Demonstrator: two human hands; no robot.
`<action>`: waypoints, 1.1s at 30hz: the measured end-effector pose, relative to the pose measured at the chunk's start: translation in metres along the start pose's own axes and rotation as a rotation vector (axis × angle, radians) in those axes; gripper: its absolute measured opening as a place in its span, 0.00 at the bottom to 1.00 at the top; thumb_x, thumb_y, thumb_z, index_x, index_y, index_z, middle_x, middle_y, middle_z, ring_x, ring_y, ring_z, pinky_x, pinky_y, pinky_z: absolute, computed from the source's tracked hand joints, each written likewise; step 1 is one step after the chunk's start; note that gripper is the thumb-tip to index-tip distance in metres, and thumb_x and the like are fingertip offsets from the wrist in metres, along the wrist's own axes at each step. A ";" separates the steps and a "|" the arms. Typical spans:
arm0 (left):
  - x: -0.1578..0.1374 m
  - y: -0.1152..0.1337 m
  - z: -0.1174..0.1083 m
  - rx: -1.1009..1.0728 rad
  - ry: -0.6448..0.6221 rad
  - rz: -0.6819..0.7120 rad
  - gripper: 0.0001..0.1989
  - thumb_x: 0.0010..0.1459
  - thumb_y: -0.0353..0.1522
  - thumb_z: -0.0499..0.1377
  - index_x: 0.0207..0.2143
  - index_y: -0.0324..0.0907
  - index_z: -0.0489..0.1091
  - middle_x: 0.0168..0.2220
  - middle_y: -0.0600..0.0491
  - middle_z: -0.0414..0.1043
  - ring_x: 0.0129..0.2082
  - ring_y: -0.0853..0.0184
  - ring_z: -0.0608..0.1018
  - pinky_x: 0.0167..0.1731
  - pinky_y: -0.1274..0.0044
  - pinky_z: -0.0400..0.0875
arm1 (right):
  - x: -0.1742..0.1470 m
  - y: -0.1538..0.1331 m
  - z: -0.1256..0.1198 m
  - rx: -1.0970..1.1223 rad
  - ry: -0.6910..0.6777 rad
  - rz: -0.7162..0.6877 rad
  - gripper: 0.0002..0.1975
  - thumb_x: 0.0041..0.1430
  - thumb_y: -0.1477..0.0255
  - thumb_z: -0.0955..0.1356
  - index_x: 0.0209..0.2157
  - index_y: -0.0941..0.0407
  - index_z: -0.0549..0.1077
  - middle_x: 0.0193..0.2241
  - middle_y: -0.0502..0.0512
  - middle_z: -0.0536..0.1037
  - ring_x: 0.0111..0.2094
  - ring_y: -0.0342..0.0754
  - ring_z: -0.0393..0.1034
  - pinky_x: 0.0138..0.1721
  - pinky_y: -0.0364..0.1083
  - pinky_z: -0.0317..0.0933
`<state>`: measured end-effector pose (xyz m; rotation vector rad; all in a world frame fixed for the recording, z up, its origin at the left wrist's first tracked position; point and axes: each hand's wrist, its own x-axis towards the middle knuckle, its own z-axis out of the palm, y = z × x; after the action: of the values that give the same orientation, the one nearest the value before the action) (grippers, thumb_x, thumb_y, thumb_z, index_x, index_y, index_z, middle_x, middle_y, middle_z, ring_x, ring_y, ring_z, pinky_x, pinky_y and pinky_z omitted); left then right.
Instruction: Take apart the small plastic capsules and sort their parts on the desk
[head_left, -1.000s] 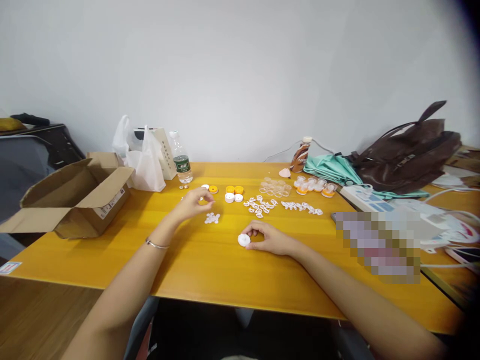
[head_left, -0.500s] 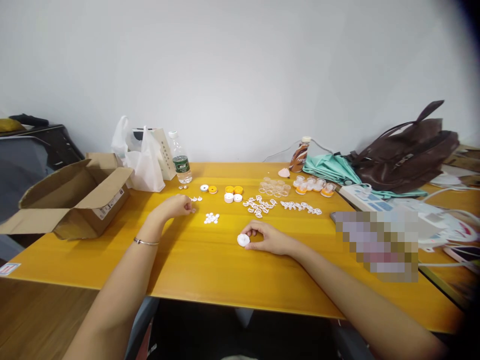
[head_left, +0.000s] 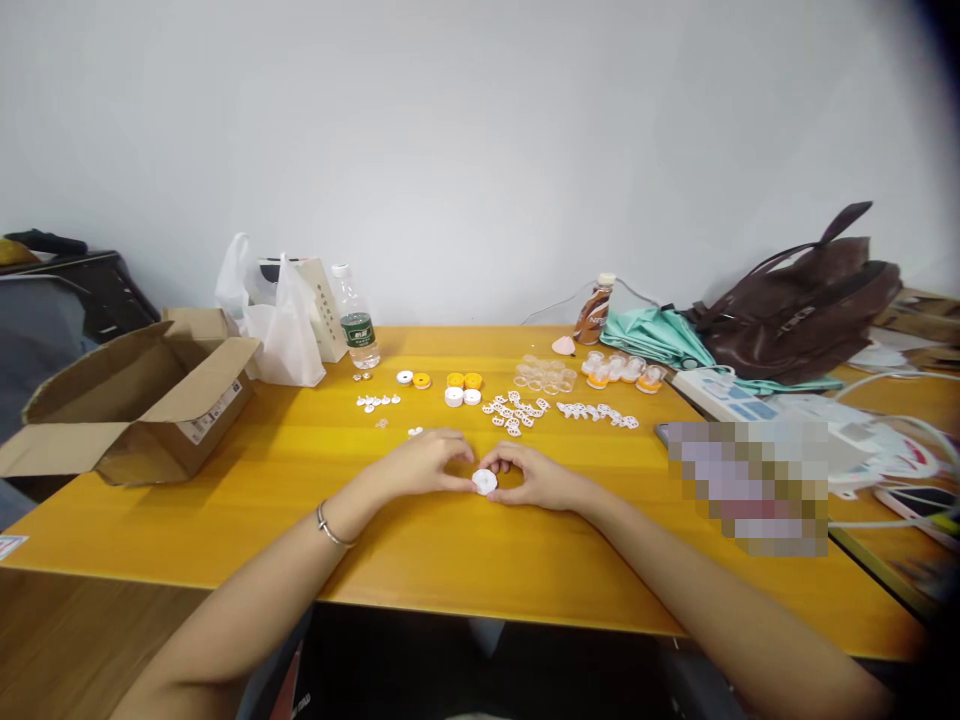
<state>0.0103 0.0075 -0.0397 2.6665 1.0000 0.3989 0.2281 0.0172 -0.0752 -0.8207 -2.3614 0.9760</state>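
Observation:
My right hand [head_left: 536, 477] grips a small white round plastic part [head_left: 485, 481] between thumb and fingers, low over the table. From the other side my left hand [head_left: 424, 463] meets it, with the thumb at its left edge and the fingers curled above. Whether a tiny piece sits between the left fingers cannot be made out. Just behind the left hand, a few small white discs [head_left: 415, 432] show; the hand covers the others. Farther back are small white knobbed pieces [head_left: 379, 401] and a tiny clear piece [head_left: 382, 423].
White and yellow round caps [head_left: 463, 389], clear rings [head_left: 545, 375], white cut-out pieces [head_left: 515, 412] and clear-topped orange parts [head_left: 622, 370] lie across the yellow table [head_left: 420, 560]. An open carton [head_left: 150, 400] and water bottle [head_left: 359, 325] stand left; a brown bag [head_left: 795, 300] lies right.
My left hand has come from the small knobbed pieces at the back left to the white round part. The right hand has stayed there, still gripping it.

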 end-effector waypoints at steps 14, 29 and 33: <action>0.004 0.008 0.019 0.045 0.068 -0.030 0.14 0.47 0.42 0.60 0.32 0.41 0.67 0.31 0.53 0.69 0.30 0.68 0.71 0.32 0.78 0.62 | -0.001 -0.002 -0.002 0.018 0.000 0.024 0.15 0.45 0.68 0.70 0.36 0.55 0.67 0.30 0.50 0.67 0.33 0.44 0.62 0.37 0.44 0.59; 0.003 -0.003 0.002 -0.230 0.162 -0.096 0.13 0.49 0.38 0.59 0.35 0.40 0.69 0.33 0.52 0.71 0.33 0.69 0.71 0.34 0.79 0.64 | -0.004 0.000 -0.004 0.140 -0.005 0.076 0.27 0.41 0.63 0.72 0.41 0.55 0.59 0.34 0.50 0.64 0.37 0.44 0.60 0.42 0.46 0.58; 0.005 -0.038 -0.019 -0.045 0.386 -0.374 0.14 0.50 0.40 0.56 0.34 0.39 0.69 0.35 0.51 0.71 0.34 0.67 0.71 0.34 0.77 0.64 | -0.003 0.001 -0.004 0.137 0.011 0.090 0.25 0.42 0.64 0.72 0.40 0.55 0.57 0.32 0.50 0.65 0.36 0.43 0.59 0.41 0.46 0.58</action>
<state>-0.0158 0.0414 -0.0342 2.3331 1.5427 0.8566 0.2332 0.0174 -0.0742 -0.8828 -2.2365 1.1522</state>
